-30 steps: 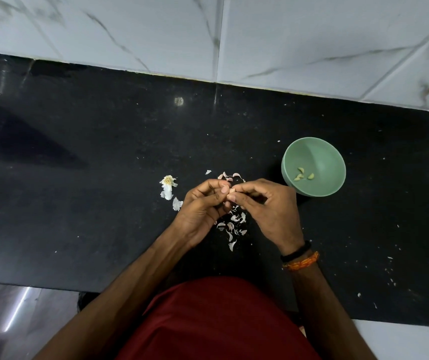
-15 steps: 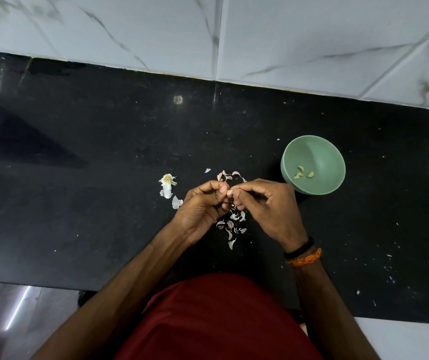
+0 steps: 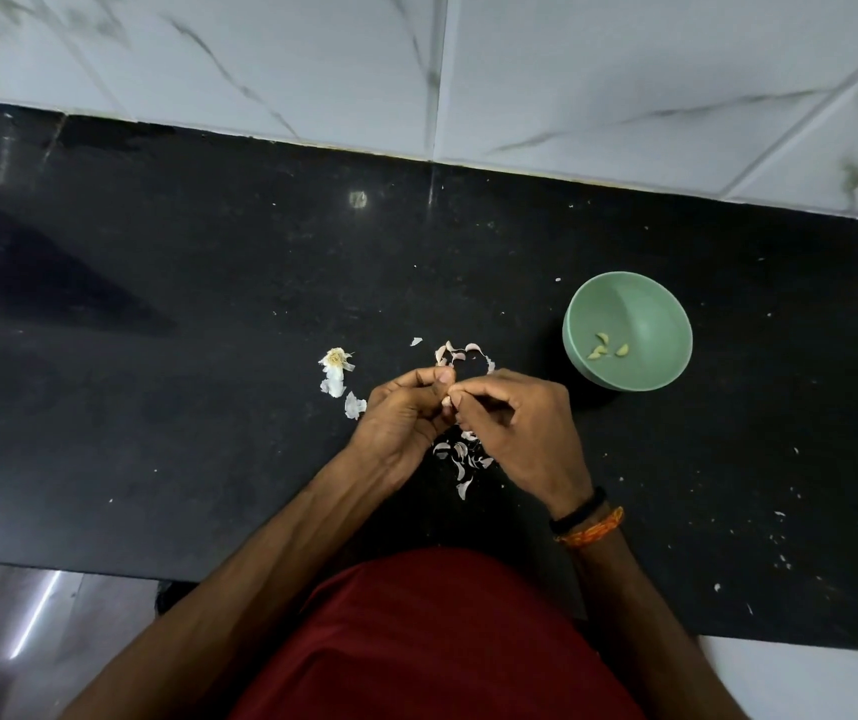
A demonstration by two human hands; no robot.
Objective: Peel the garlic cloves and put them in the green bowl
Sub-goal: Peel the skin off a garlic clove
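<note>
Clove (image 3: 446, 401): pinched between left hand (image 3: 406, 415) and right hand (image 3: 517, 433), fingertips together, above counter (image 3: 156, 356) centre. Bowl (image 3: 640, 304): right of hands, three peeled cloves (image 3: 606, 348) inside. Skins (image 3: 460, 459): scattered beneath hands.

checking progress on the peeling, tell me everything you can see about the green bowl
The green bowl is a small, round, pale green bowl with a smooth matte inside, plastic or ceramic by its look. It stands upright on the black counter, just right of the right hand, which does not touch it. A few peeled garlic cloves lie together at its bottom.
</note>
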